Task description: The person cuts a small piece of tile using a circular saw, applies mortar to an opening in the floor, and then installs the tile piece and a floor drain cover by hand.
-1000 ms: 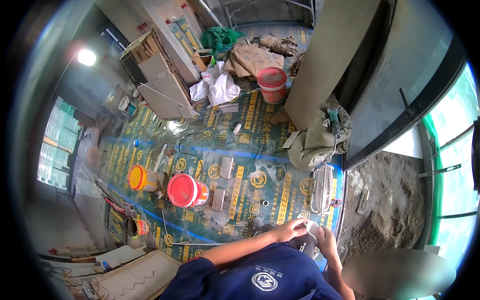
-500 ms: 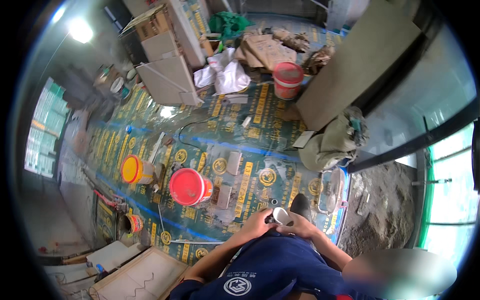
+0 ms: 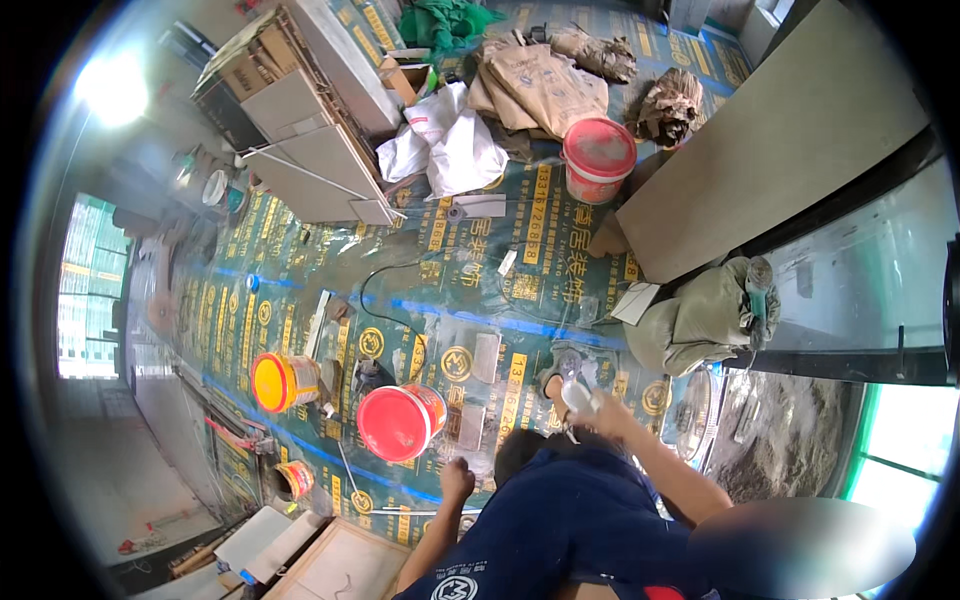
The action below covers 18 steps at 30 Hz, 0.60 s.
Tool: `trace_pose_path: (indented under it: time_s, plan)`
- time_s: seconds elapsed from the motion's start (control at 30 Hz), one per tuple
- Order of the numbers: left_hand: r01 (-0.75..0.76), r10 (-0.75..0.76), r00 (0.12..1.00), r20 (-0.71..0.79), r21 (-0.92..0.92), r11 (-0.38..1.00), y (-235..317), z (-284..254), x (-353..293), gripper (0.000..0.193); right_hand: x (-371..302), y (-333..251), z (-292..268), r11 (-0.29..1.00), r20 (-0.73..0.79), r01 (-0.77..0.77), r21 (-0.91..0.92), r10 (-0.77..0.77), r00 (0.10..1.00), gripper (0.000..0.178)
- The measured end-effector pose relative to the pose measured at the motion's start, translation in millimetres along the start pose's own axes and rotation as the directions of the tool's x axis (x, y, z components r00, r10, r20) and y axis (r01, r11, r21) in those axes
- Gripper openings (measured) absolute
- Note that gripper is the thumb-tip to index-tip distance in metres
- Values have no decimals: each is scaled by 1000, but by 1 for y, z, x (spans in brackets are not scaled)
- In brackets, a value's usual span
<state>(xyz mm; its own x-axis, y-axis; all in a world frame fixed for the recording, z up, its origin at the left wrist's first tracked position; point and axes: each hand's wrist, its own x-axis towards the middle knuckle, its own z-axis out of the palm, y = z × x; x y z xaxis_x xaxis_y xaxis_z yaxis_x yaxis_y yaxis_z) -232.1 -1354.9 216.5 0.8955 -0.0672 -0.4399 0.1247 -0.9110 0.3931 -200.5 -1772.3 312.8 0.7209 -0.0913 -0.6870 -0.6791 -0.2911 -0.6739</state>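
The large red bucket (image 3: 402,422) stands on green sheeting (image 3: 320,262). To its right and slightly farther off, the right hand (image 3: 606,418) has its fingers clamped on a white piece (image 3: 577,397), cup-like but too blurred to tell in detail. The left hand (image 3: 457,482) is just right of the bucket on its near side, fingers curled together; whether anything is inside the curl I cannot tell.

Beyond the bucket, the widest stretch of sheeting runs past blue tape (image 3: 490,318) to the white sacks (image 3: 445,150). Well to the bucket's right, the sheeting ends at rough grey ground (image 3: 785,430), with a white fan (image 3: 697,415) lying along that border. On the bucket's near left, a framed panel (image 3: 335,570) bounds the floor.

Two grey blocks (image 3: 486,357) lie close on the bucket's right, one farther than the other. A yellow-lidded bucket (image 3: 285,382) stands to its left, and a small orange pail (image 3: 292,480) lies tipped on its near left. A black cable (image 3: 364,296) curves across the sheeting beyond it. Far to its right, a bulky olive bag (image 3: 700,325) slumps below a tall leaning board (image 3: 770,150).
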Motion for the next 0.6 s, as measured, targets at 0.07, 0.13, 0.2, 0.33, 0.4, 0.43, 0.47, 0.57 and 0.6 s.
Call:
trace_pose_path:
  time_s: [0.07, 0.13, 0.2, 0.33, 0.4, 0.43, 0.47, 0.57, 0.6]
  plan:
    - [62, -63, 998, 16, 41, 997, -18, -17, 21, 7, 35, -37, -25, 991, -82, 60, -121, -70, 994, 93]
    - [184, -186, 982, 30, 67, 981, -24, -29, 46, 9, 59, -78, -56, 973, -124, 108, -202, -134, 983, 103]
    - [263, -263, 965, -10, -15, 965, -24, -32, 72, 15, 78, -109, -80, 991, -143, 12, -130, -31, 989, 103]
    - [135, -140, 980, 142, 48, 990, -49, -10, 174, 20, 116, -136, -104, 991, -196, -64, -118, 40, 980, 101]
    - [246, -236, 959, 155, -50, 968, 11, -44, 250, 24, 139, -122, -106, 993, -242, -100, -65, 81, 967, 100]
    - [245, -240, 954, 183, -5, 970, 21, -49, 289, 28, 150, -115, -103, 991, -244, -131, 16, 131, 961, 100]
    - [200, -197, 972, 131, -9, 980, 24, -48, 333, 31, 160, -111, -97, 991, -313, -136, 13, 133, 940, 89]
    - [152, -167, 970, 177, 94, 984, 38, -49, 484, 37, 195, -94, -77, 949, -365, -304, 83, 313, 877, 70]
    - [120, -151, 962, 227, 145, 982, 44, -47, 532, 40, 204, -110, -69, 935, -403, -302, 185, 353, 844, 65]
